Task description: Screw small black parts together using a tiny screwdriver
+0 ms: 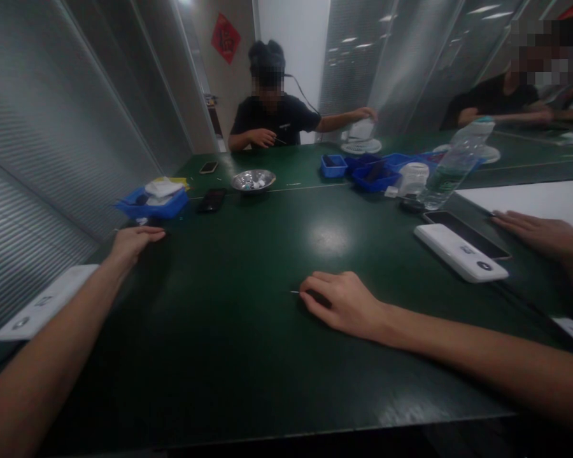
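Resting on the green table (219,318), my right hand (346,302) pinches a thin, pale, needle-like rod (295,292) between thumb and forefinger. Its tip points left, and the rest is hidden by the fingers. My left hand (136,245) reaches forward at the table's left side, fingertips and thumb pressed together. Whatever they hold, if anything, is too small and dark to make out. Just beyond that hand is a blue basket (165,208) with white tissue (163,189) and dark items in it. A small white scrap (142,221) lies between basket and hand.
A metal bowl (253,180) with small pieces and a black phone (212,200) lie ahead. Blue baskets (375,177), a plastic bottle (456,168) and a white power bank (461,252) stand right. A co-worker (272,121) sits opposite; another person's hand (539,232) rests at right.
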`<state>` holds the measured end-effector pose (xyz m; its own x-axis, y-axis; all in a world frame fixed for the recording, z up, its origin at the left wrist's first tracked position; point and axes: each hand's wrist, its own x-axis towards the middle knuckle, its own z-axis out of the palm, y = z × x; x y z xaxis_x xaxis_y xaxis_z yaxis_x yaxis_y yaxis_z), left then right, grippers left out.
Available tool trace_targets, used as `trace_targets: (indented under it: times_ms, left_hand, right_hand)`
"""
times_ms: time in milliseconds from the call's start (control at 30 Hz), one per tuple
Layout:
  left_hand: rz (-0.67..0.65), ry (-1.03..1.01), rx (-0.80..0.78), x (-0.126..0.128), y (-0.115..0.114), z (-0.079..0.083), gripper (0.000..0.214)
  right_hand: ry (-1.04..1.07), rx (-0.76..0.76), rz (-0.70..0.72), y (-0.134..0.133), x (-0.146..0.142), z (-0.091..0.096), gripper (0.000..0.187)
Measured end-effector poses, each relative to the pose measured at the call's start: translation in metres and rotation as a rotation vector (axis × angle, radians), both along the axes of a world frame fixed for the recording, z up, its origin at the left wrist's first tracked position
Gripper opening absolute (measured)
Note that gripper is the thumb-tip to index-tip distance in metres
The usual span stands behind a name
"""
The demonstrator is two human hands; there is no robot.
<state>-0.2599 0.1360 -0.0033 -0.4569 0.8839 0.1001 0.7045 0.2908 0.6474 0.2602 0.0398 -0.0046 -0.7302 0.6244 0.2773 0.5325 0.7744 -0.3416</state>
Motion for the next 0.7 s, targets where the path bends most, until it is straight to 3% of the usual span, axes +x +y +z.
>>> trace_targets:
  times_ms: [67,133,367,433,533,700]
  left_hand:
    - [0.114,-0.104,-0.01,0.003,0.001,-0.001,0.04]
    - [0.136,-0.069,-0.004,0.006,-0.001,-0.001,0.039]
    - [-0.169,0.734,0.0,0.025,-0.019,0.002,0.032]
    - [-0.203,0.915,-0.032,0.035,-0.021,0.0,0.033]
    - [-0.203,1.061,-0.115,0.046,-0.021,-0.004,0.029]
    - [-0.25,1.136,-0.197,0.049,-0.019,-0.006,0.026]
  right_hand:
    - [0.0,-0.003,0.0,0.0,0.0,0.0,0.025]
    - [-0.002,-0.008,0.004,0.0,0.0,0.0,0.026]
    - [-0.018,-0.005,0.005,0.0,0.0,-0.001,0.026]
    - [-0.015,0.009,0.006,0.0,0.0,-0.001,0.025]
    - [-0.016,0.012,0.008,-0.001,0.0,0.0,0.026]
    - [-0.008,-0.008,0.02,-0.002,0.001,0.001,0.026]
